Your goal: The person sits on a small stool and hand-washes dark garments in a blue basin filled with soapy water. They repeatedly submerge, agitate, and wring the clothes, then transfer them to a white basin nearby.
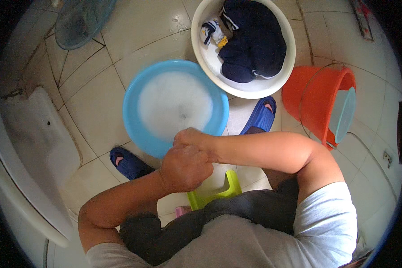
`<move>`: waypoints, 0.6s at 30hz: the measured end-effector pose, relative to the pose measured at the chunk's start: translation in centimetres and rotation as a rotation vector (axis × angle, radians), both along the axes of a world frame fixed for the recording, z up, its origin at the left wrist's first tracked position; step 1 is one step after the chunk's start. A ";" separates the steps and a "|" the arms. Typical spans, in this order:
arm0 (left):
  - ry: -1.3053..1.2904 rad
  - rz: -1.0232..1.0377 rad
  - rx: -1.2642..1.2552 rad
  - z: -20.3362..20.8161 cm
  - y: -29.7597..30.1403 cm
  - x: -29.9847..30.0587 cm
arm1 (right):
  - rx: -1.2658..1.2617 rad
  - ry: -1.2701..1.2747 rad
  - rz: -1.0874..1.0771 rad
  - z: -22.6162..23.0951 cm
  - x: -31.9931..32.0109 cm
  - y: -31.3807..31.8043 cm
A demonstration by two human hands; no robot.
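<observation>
My left hand (186,167) and my right hand (194,140) are pressed together above the near rim of a light blue basin (132,117). Both look closed, with the fingers curled in. What they hold, if anything, is hidden between them. White sudsy water (174,100) fills the basin, with a small greyish patch near its middle. Beyond it, to the right, a cream-coloured basin (200,67) holds dark navy clothing (259,42) with white trim. A white, yellow and navy piece of cloth (213,33) lies at that basin's left side.
An orange bucket (306,96) lies tilted at right, a pale turquoise round thing (345,115) at its mouth. Blue slippers (130,163) are on my feet, and a lime-green plastic stool (232,187) shows below my hands. Far left stands a blue-grey translucent basin (82,27); a white fixture (53,129) lines the left.
</observation>
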State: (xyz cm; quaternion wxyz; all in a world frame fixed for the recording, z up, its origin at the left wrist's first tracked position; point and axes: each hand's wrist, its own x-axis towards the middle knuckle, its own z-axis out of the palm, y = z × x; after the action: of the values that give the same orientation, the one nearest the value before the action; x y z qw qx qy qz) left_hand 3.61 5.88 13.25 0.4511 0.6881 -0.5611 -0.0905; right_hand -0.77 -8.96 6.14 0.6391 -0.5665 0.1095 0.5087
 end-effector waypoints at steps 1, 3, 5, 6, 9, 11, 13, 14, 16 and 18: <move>-0.039 0.021 -0.029 -0.2 -0.3 -0.4 | -0.021 -0.061 0.029 -0.5 -0.6 -0.1; -0.040 0.009 0.008 -0.1 -0.6 -0.8 | -0.065 -0.146 0.059 -1.2 -1.0 0.0; -0.044 -0.007 0.044 0.0 -0.8 -0.6 | -0.133 -0.228 0.045 -1.3 -0.6 -0.2; -0.009 -0.010 0.127 0.1 -1.0 -0.2 | -0.101 -0.167 0.016 -1.1 0.0 -0.5; -0.037 0.086 0.220 -0.1 -2.3 2.5 | 0.017 0.058 -0.268 0.8 3.1 -2.8; -0.054 0.173 0.370 1.2 -3.3 4.2 | 0.173 0.236 -0.600 3.3 4.2 -4.8; -0.158 0.127 0.283 2.6 -5.5 7.0 | 0.124 0.106 -0.745 5.9 5.0 -7.9; -0.230 0.118 0.241 3.3 -7.3 8.6 | 0.115 0.030 -0.840 6.6 5.8 -9.1; -0.218 0.175 0.140 4.1 -11.8 11.7 | 0.080 -0.135 -1.036 7.3 7.4 -11.9; -0.207 0.251 0.081 4.3 -16.2 14.8 | -0.263 -0.489 -0.998 7.2 9.1 -16.0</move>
State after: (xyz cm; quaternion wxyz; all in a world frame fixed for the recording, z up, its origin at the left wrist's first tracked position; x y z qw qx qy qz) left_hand 18.40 -10.33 17.51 0.3704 0.7761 -0.5102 0.0153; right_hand 8.34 -24.94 13.30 0.7328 -0.6220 0.2750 -0.0187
